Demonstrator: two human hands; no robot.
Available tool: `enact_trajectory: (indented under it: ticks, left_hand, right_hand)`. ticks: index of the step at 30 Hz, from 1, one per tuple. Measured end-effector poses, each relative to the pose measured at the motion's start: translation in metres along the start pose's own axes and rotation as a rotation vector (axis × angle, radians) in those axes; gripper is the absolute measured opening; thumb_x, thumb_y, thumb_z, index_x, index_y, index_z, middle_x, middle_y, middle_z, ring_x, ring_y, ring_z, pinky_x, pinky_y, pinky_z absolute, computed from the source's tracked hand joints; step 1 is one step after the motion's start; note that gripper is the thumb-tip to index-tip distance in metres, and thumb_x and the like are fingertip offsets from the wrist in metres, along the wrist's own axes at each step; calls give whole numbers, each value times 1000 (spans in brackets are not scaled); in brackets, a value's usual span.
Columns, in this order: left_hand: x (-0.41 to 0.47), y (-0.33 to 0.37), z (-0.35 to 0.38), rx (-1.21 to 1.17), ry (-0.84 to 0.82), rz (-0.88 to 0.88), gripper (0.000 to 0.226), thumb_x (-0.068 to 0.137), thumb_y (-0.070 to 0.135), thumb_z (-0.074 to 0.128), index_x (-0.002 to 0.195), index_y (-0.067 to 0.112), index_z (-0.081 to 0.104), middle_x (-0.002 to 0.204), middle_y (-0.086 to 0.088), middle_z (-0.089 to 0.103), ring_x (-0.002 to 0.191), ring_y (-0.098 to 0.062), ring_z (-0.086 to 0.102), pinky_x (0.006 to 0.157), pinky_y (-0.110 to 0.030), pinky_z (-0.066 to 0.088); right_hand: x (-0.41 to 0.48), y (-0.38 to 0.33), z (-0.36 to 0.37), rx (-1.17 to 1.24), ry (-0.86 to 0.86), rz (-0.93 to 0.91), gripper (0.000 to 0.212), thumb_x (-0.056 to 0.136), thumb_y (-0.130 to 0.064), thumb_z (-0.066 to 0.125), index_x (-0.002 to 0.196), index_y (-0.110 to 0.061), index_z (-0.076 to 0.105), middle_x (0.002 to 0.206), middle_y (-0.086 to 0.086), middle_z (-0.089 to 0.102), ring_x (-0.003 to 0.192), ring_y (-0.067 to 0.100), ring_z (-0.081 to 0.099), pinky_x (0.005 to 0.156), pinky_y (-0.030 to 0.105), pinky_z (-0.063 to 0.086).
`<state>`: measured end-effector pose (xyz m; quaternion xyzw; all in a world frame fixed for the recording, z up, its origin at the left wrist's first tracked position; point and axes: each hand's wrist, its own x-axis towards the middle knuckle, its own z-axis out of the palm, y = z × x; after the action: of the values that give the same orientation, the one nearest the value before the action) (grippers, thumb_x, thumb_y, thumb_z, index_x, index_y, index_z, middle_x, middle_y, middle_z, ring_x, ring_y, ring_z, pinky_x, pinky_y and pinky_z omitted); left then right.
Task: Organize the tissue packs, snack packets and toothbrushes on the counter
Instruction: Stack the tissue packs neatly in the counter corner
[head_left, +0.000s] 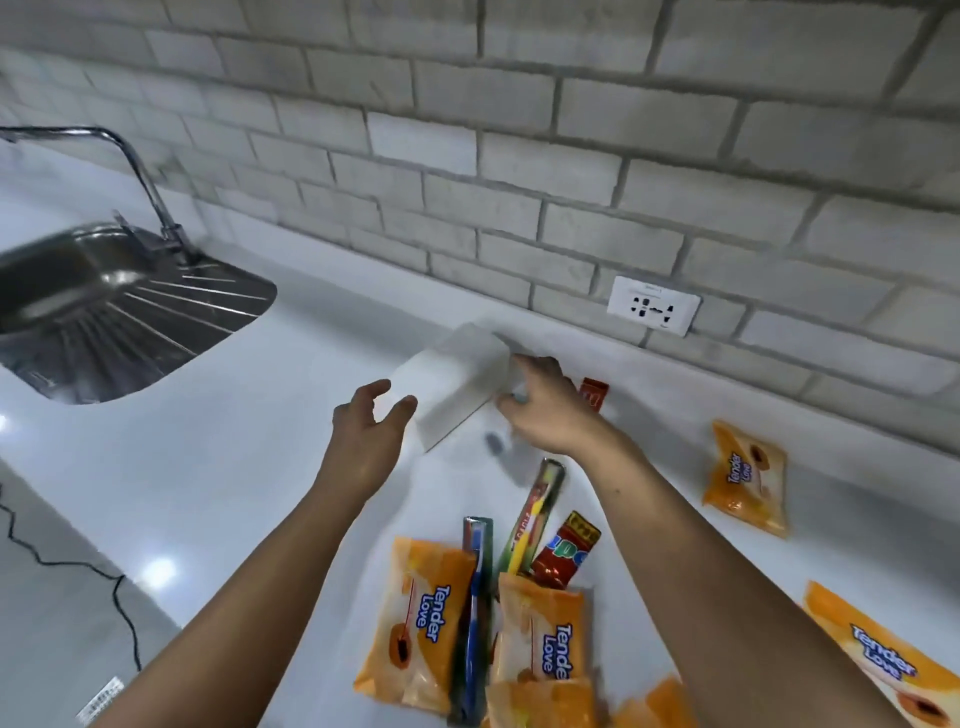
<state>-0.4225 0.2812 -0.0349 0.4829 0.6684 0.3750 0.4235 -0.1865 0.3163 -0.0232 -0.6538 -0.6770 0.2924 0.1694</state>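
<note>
Reaching over the white worktop (218, 467), I have both hands at a white box (457, 379) lying near the brick wall, just below the wall socket (653, 305). My left hand (366, 436) is spread open, thumb and fingers curved round the box's near corner, touching or nearly so; motion blur keeps me from telling which. My right hand (545, 405) rests against the box's right end with fingers bent, and whether it truly grips I cannot tell. I take the box to be stiff, smooth-sided card, light enough yet liable to slip, so pressing on two opposite faces looks safest. The tissue packs (421, 618) in orange wrap lie in a loose heap near me, with others off to the right; they should be soft and squashy, best pinched by an edge. Two toothbrushes (478, 613) in long stiff sleeves lie among the packs, and a red snack packet (566, 551) pokes out beside them. A small red item (594, 392) sits just behind my right hand. The sink (104, 306) and tap (140, 176) stand well apart, left.
</note>
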Motion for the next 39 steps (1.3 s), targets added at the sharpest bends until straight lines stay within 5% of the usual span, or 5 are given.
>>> enact_trajectory:
  ticks: [11,16,22,30,39]
  left_hand:
    - [26,-24,23,-117,-39,-182,98,66,72,62,155,40,37,153,-2,49,133,-25,56,114,-49,45]
    - [37,-29,26,-184,-74,-230,108,62,71,67,158,37,33,147,-3,57,126,-25,61,113,-50,46]
    - [43,-24,27,-193,-58,-223,92,73,58,67,156,33,38,124,5,66,108,-24,69,107,-49,52]
    - [49,-24,16,-236,-3,-238,90,74,51,69,154,16,46,132,-3,68,111,-19,71,104,-47,55]
    - [41,-6,6,-300,77,-137,35,97,32,64,131,22,69,122,2,72,112,-20,69,100,-50,56]
  right_hand:
    - [85,29,9,140,-107,105,75,93,-43,55,159,-28,22,157,8,38,131,28,52,96,36,45]
    - [112,34,22,465,-102,131,79,83,-40,55,157,-43,25,147,-7,49,86,6,56,64,26,45]
    - [116,27,33,555,-17,196,74,87,-39,57,156,-25,34,134,1,58,113,18,59,87,33,50]
    - [102,34,36,668,96,225,46,84,-25,66,129,-17,63,119,1,66,101,18,67,68,22,55]
    - [60,32,31,743,201,172,31,73,-32,70,104,-29,67,108,2,71,97,21,71,87,51,61]
